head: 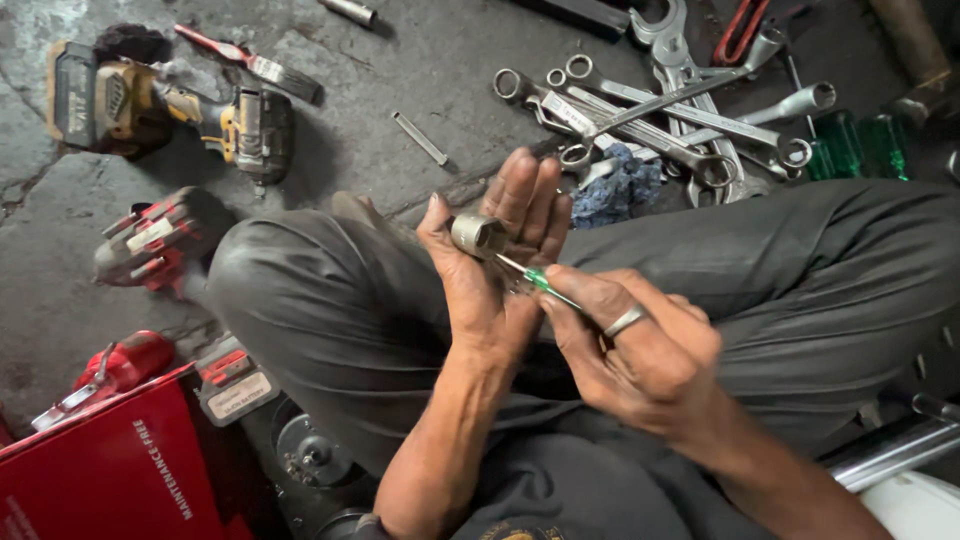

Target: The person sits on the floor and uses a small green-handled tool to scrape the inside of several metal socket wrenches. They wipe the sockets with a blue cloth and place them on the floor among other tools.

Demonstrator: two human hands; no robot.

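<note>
My left hand [492, 262] is held palm up above my lap, with a short metal socket [476, 234] resting against its fingers and thumb. My right hand [630, 345], with a silver ring on one finger, grips a small green-handled screwdriver [540, 281]. Its thin metal tip points into the left palm just below the socket. Both hands hover over my grey trousers [330, 310], with my knees drawn up.
A pile of several chrome wrenches [670, 110] and a blue rag [617, 190] lie on the concrete floor ahead. A yellow power drill [170, 105] and a red power tool [155, 245] lie at the left, a red box [110, 470] at the lower left.
</note>
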